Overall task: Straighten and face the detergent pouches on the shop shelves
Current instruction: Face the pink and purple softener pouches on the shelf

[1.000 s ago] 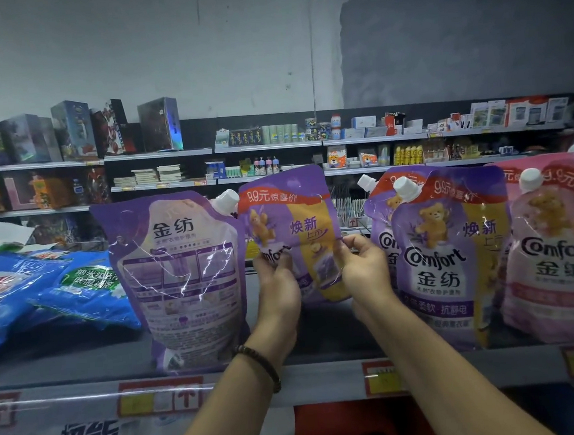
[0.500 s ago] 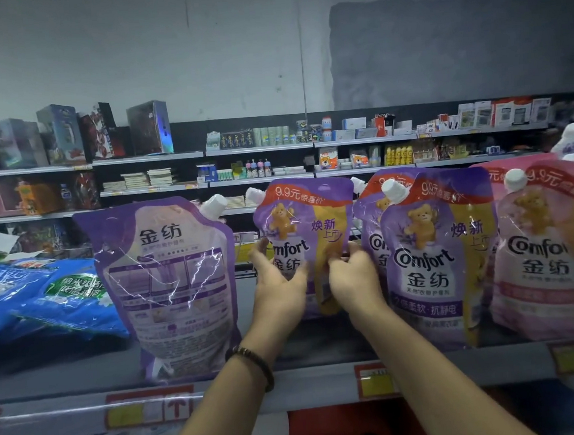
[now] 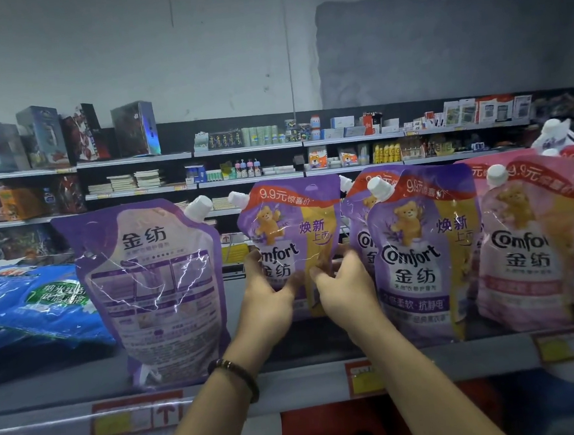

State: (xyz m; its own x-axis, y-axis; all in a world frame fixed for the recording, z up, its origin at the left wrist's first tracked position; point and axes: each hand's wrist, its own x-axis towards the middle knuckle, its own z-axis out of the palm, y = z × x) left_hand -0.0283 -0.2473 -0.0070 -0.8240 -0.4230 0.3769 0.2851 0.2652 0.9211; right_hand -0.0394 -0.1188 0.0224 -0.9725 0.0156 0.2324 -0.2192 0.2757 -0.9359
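A purple Comfort pouch (image 3: 293, 230) with a white spout stands upright at the middle of the shelf, front facing me. My left hand (image 3: 268, 297) grips its lower left side and my right hand (image 3: 346, 288) grips its lower right side. To its left stands a larger purple pouch (image 3: 154, 289) turned back side out. On the right another purple Comfort pouch (image 3: 422, 254) faces front, with one more (image 3: 356, 218) partly hidden behind it. Pink Comfort pouches (image 3: 521, 250) stand further right.
Blue detergent bags (image 3: 35, 305) lie flat at the left of the shelf. The grey shelf lip (image 3: 292, 385) with red and yellow price tags runs along the front. Behind stand far shelves (image 3: 246, 150) with small boxes and bottles.
The held pouch has turned from tilted to upright and front-facing, and moved right and down toward the other purple pouches. Both hands have slid to its lower edges.
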